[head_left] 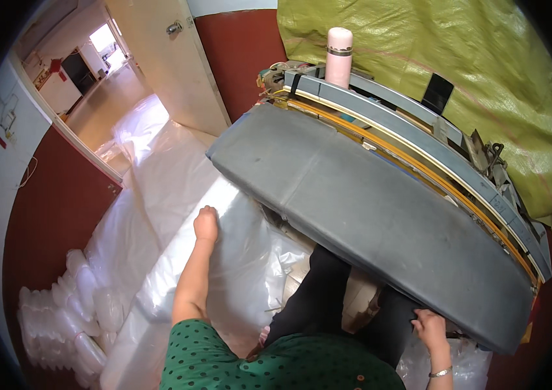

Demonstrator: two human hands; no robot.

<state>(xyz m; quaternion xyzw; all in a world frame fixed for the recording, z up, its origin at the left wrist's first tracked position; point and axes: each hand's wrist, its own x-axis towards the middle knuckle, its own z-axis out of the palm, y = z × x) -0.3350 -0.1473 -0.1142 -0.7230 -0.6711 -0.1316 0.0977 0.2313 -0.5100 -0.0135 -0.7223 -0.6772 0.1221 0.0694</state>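
My left hand (206, 223) is closed in a fist at the clear plastic film (240, 253), which lies in a long, shiny spread to the left of my legs. My right hand (430, 323) is by my right knee, just under the near edge of a long grey padded board (380, 214). Its fingers are curled together, and whatever they may hold is hidden. The board belongs to a machine with a blue-grey rail (380, 110) and a yellow-orange strip (412, 170) running along its far side.
A pink thermos flask (339, 62) stands on the machine, with a dark phone-like slab (437, 94) behind the rail. Bundled clear plastic bags (71, 305) lie at the left wall. An open door (165, 58) leads to another room. Yellow-green woven sheeting (484, 52) covers the back.
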